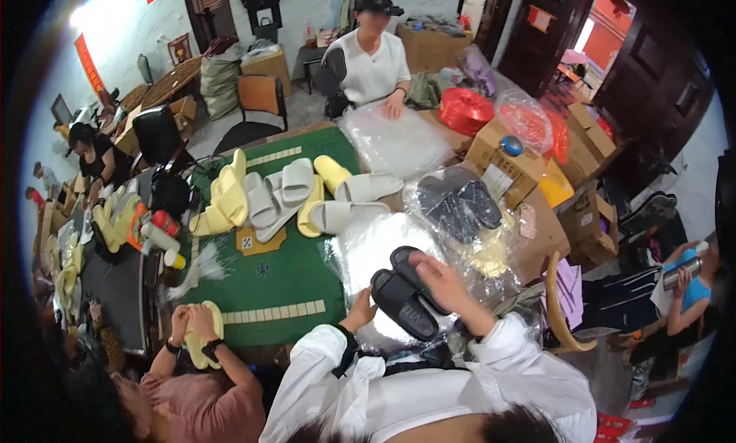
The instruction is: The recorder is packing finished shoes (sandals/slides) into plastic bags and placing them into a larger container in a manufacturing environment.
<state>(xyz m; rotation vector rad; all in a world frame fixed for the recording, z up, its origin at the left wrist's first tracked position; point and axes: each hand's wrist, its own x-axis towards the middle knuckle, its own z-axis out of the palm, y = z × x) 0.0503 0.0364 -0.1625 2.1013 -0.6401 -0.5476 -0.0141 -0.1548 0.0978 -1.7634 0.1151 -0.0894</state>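
the pair of black slippers [402,297] lies right of lower center, above a shiny plastic bag [376,247]. the left hand [359,311] curls at their left edge; whether it grips, i cannot tell. the right hand [443,280] is loosely open, fingers out straight over their upper right side. gray slippers [297,181] and yellow slippers [228,198] sit on the green mat [303,267], left of center.

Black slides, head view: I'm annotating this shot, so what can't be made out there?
Head view:
- Black slides: undersides, turned away from the camera.
- Slide surface behind the right hand: covered by that hand.
- Dark wrapped pair: fine details, obscured by wrinkled, shiny plastic.
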